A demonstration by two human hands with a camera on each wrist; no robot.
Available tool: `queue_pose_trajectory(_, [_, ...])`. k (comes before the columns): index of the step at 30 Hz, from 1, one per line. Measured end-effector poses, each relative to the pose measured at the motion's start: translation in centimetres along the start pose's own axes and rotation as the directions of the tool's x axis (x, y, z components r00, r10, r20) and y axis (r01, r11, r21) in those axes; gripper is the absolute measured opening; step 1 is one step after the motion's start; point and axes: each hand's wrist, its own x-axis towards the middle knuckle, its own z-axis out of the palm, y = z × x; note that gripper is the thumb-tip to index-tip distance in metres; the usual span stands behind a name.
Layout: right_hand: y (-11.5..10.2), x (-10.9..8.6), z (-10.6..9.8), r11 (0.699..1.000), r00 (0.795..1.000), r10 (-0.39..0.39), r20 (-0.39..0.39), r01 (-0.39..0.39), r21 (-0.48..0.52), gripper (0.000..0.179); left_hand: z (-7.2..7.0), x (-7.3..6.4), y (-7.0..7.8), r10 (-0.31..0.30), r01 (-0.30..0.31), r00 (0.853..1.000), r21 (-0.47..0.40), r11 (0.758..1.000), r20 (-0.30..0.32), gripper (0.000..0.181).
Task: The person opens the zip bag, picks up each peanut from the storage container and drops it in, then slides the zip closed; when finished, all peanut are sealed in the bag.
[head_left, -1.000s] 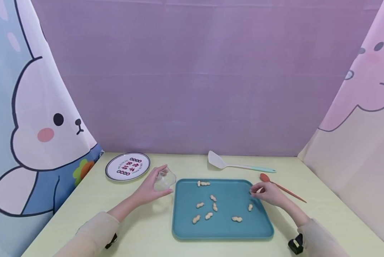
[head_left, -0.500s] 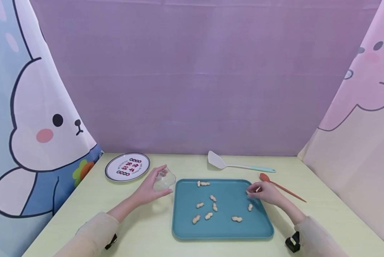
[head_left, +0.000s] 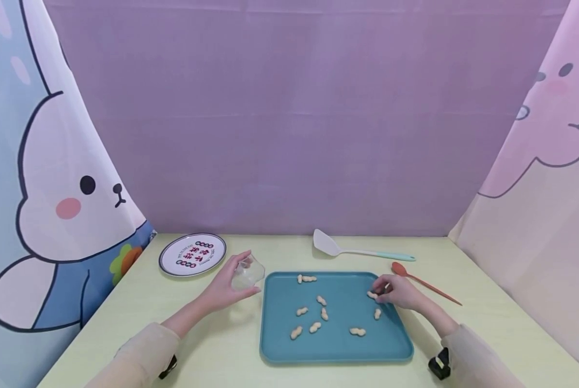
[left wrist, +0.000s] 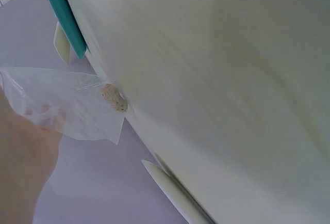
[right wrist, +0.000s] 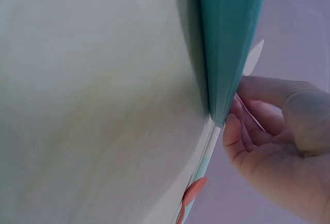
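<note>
Nearest, a pale sleeve [head_left: 148, 345] is reaching in from each side over the bench [head_left: 211, 355], with a black wrist band [head_left: 439, 365] showing beneath. Beyond them the blue-green tray [head_left: 337, 347] is lying flat, carrying scattered peanuts [head_left: 357, 332] from its near half to its far left corner.

The right hand [head_left: 400, 292] is bending over the tray's far right part, thumb and fingertips pinching one more peanut, the held peanut [head_left: 372, 295] (the right wrist view is hiding that grip behind the tray's rim, so the head view is doing the telling). Over the last second this hand has been edging inward from the rim, and the held peanut is now sticking out more plainly past the fingertips. For the work in hand, this is probably meaning that the peanut is being shifted in the grip; whether it is touching the tray is remaining unclear.

Just left of the tray, the left hand [head_left: 223, 285] is hardly moving, its thumb and fingers curving round a clear bag [left wrist: 77, 105]; a bagged peanut [left wrist: 114, 98] is resting low inside.

Farther off, a red spoon [head_left: 425, 283] is lying behind the right hand, then a white spatula [head_left: 354, 250] and a patterned plate [head_left: 192, 254] are sitting before a purple curtain [head_left: 308, 118].
</note>
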Motion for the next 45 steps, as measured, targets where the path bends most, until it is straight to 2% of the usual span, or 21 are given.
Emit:
queue_pose_trajectory(5, [-0.4,0.0,0.0,0.999,0.999,0.027,-0.017,-0.028,-0.027,0.020,0.0,0.1,0.0,0.002,-0.002,1.000,0.007,1.000,0.000,0.085])
queue_pose_trajectory(14, [-0.4,0.0,0.0,0.999,1.000,-0.022,0.021,0.023,-0.042,0.011,0.0,0.0,0.1,0.002,-0.002,1.000,0.003,1.000,0.005,0.084])
queue_pose_trajectory(23, [-0.4,0.0,0.1,0.997,1.000,-0.006,0.026,0.008,-0.071,0.009,0.0,0.0,0.1,0.009,-0.009,1.000,0.011,1.000,0.001,0.084])
queue_pose_trajectory(28, [-0.9,0.0,-0.3,0.997,0.998,-0.051,0.036,0.053,-0.059,0.008,0.0,0.0,0.2,0.009,-0.009,1.000,0.012,1.000,0.006,0.083])
queue_pose_trajectory(31, [-1.2,0.1,-0.5,0.995,0.997,-0.071,0.018,0.072,-0.068,0.008,-0.1,-0.1,0.2,0.008,-0.008,1.000,0.022,1.000,0.005,0.083])
queue_pose_trajectory(37, [-2.1,0.8,-0.7,0.995,0.997,-0.059,-0.043,0.055,-0.078,0.013,-0.1,-0.2,0.2,0.005,-0.006,1.000,0.019,1.000,0.008,0.083])
queue_pose_trajectory(45, [-5.0,2.8,-0.2,0.999,0.995,-0.041,-0.087,0.039,-0.021,0.014,0.0,0.0,-0.1,0.024,-0.024,1.000,0.012,1.000,0.004,0.084])
